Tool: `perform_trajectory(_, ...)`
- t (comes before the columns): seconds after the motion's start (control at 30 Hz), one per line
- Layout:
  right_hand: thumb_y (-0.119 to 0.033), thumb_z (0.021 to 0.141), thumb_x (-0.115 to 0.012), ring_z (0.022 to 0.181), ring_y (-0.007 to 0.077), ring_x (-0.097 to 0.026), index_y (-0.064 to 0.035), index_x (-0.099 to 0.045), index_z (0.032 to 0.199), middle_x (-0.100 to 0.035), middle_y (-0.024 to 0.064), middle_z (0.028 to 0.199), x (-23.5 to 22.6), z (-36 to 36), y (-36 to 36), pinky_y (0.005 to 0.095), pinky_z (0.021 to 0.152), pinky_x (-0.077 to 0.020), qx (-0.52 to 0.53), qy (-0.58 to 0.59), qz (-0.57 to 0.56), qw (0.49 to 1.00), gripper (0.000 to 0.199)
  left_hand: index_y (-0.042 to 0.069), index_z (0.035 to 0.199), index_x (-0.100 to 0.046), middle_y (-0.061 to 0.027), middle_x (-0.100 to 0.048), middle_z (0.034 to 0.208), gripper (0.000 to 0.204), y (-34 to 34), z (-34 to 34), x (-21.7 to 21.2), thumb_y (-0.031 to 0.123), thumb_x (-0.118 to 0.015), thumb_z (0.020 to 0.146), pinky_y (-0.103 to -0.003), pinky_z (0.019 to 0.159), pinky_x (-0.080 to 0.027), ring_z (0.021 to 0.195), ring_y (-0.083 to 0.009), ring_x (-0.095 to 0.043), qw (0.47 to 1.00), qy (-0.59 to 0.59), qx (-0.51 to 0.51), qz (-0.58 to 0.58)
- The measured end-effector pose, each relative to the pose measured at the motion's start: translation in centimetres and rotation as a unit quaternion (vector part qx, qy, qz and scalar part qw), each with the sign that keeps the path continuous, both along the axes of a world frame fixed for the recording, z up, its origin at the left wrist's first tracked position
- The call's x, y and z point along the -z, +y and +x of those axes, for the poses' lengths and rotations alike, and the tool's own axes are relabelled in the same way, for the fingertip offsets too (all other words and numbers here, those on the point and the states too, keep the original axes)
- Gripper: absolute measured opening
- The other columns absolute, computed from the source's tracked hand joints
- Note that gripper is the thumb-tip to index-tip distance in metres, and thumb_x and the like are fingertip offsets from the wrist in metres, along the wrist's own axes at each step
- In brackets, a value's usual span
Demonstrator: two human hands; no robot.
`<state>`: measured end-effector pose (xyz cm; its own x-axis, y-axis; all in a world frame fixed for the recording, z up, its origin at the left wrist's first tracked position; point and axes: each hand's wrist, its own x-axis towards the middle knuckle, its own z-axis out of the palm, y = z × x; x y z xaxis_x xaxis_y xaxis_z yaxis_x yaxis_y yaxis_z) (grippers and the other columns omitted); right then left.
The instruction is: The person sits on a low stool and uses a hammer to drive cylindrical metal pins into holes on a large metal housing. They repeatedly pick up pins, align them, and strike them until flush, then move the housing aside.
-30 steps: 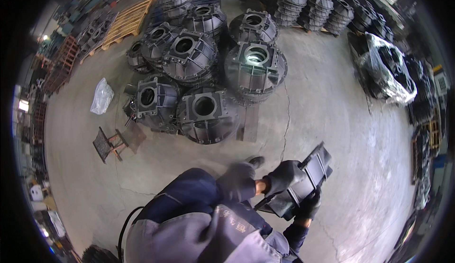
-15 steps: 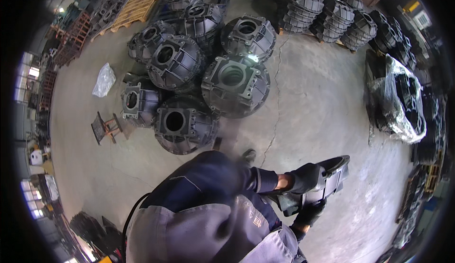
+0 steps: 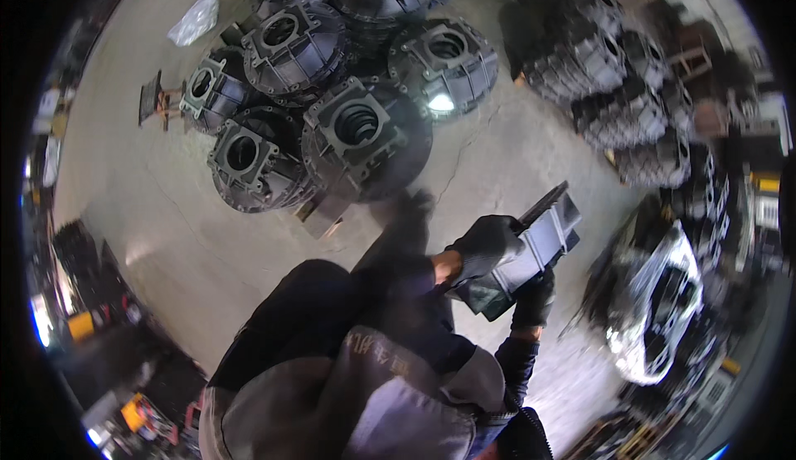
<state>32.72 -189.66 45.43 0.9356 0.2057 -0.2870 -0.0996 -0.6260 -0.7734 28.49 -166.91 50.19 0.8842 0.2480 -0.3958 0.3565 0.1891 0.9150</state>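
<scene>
Black-gloved left hand [image 3: 485,244] partly covers grey casting [image 3: 531,257].

A cluster of round dark cast-metal housings [image 3: 348,87] sat on the concrete floor [image 3: 149,203] in the upper centre. Stacked grey castings [image 3: 613,87] stood upper right; a plastic-wrapped part [image 3: 663,311] lay at right.
</scene>
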Motion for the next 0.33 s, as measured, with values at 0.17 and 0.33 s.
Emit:
perform_trajectory(0.17, -0.025, 0.104, -0.053, 0.06, 0.0169, -0.059, 0.0011, -0.066, 0.122, -0.062, 0.0033, 0.073, 1.0, 13.1, 8.1, 0.0346, 0.057, -0.0512, -0.212, -0.151, 0.034, 0.965, 0.034, -0.003, 0.101, -0.074, -0.0238, -0.074, 0.09, 0.036, 6.1, 7.6, 2.9, 0.028, -0.067, 0.082, -0.044, 0.078, -0.056, 0.086, -0.0377, -0.074, 0.99, -0.009, -0.132, 0.051)
perform_trajectory(0.33, -0.026, 0.112, -0.04, 0.068, 0.0083, -0.051, -0.0168, -0.053, 0.153, -0.058, 0.0003, 0.076, 0.1, 24.4, 17.3, 0.0276, 0.06, -0.0448, -0.331, -0.069, -0.025, 0.941, 0.044, 0.006, 0.1, -0.073, -0.0131, -0.073, 0.092, 0.02, 12.4, 13.3, 2.3, 0.021, -0.069, 0.088, -0.039, 0.071, -0.055, 0.076, -0.0268, -0.07, 0.974, -0.004, -0.227, 0.025)
